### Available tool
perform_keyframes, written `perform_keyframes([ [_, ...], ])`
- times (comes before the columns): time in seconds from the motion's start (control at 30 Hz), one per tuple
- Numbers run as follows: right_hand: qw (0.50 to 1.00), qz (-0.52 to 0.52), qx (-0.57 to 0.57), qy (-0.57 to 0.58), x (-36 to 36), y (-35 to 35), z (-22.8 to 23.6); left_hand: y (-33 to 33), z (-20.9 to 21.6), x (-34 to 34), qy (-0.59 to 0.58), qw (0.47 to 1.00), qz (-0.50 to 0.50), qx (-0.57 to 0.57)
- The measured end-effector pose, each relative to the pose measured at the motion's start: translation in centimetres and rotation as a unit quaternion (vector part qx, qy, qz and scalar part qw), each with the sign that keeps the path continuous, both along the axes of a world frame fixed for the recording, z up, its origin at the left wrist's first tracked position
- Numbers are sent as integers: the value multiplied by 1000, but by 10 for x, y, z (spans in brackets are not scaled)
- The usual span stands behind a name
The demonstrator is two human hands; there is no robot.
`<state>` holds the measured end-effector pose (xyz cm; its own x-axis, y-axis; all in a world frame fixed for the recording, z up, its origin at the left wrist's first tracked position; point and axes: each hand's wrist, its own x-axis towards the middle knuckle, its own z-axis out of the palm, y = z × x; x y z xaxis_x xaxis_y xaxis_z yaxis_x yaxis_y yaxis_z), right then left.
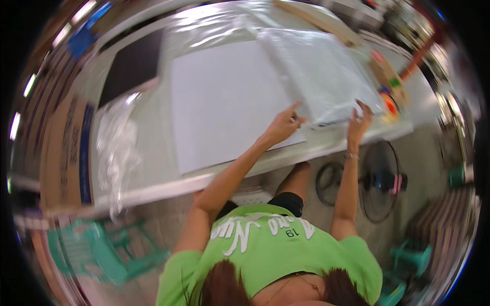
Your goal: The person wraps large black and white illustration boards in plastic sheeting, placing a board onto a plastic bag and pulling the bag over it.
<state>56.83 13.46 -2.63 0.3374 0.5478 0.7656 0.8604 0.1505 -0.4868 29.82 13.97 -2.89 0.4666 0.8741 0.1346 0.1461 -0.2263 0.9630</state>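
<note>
My left hand (285,125) hovers over the near right part of a large white sheet (224,97), its index finger stretched out and the others partly bent. Nothing shows in it. By the near right corner of a clear plastic bag (326,76) is my right hand (360,122), fingers spread apart. Whether its fingertips touch the plastic I cannot tell. The bag lies flat to the right of the white sheet and looks pale inside, with a dark line along its near edge.
A dark flat panel (131,66) and crumpled clear plastic (117,140) lie on the table's left side, beside a cardboard box (66,153). An orange tape roll (390,106) sits at the right. Below are a fan (380,181) and a green stool (107,250).
</note>
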Motion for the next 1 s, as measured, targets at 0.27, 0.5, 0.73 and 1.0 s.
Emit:
perform_keyframes([
  [0.27,989,125,-60,42,-98,-49,7,-98,73,-195,156,981,77,-87],
  [0.5,978,171,-113,24,-104,-60,-3,-205,66,-356,584,764,248,-121],
  [0.73,963,234,-134,20,-115,-57,16,-180,-37,-479,514,707,469,127],
  [1.0,950,265,-164,20,-121,-51,16,-106,-115,-583,-74,839,491,223],
])
